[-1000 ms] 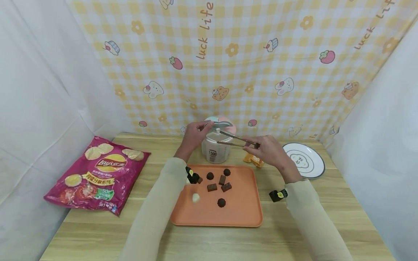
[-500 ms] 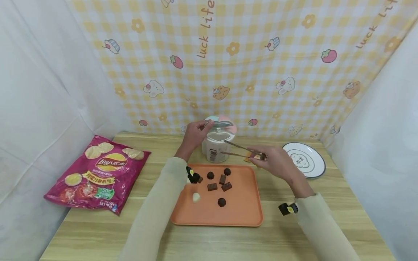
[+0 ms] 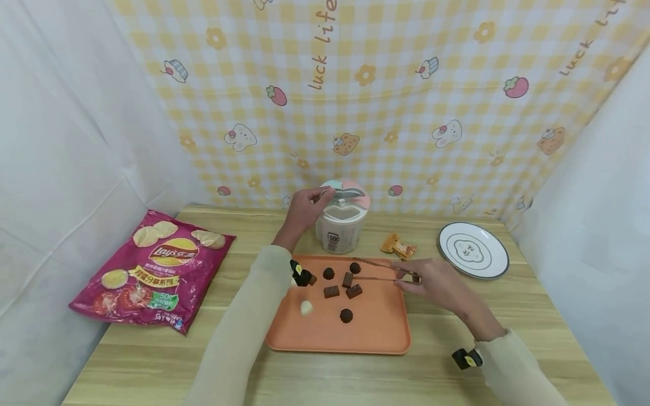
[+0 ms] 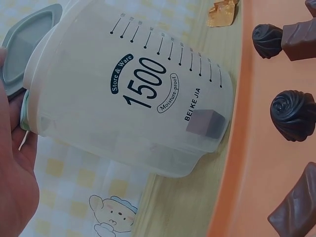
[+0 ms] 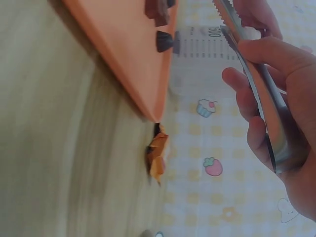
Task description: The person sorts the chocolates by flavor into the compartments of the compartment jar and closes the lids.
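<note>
My left hand (image 3: pixel 307 208) holds up the grey-lined lid flap (image 4: pixel 32 44) of a clear storage container (image 3: pixel 341 234) marked 1500. Through its wall a brown block (image 4: pixel 205 123) shows at the bottom. Metal tongs (image 5: pixel 269 108) are in the grip of my right hand (image 3: pixel 439 285), their arms spread and nothing between the tips. In the head view those tips reach over the back right of an orange tray (image 3: pixel 376 332), around a rectangular chocolate (image 3: pixel 347 280) and close to a round dark chocolate (image 3: pixel 355 268); contact cannot be told.
Several other chocolates and a white piece (image 3: pixel 306 308) lie on the tray. Behind its right corner sits an orange-wrapped candy (image 3: pixel 398 247). A white plate (image 3: pixel 472 251) stands at the right, a purple chip bag (image 3: pixel 157 270) at the left. A patterned cloth (image 3: pixel 365 113) hangs behind.
My right hand has brought the tongs from above the container's opening down and toward me, over the tray. The wrapped candy is now uncovered. My left hand stays on the lid flap.
</note>
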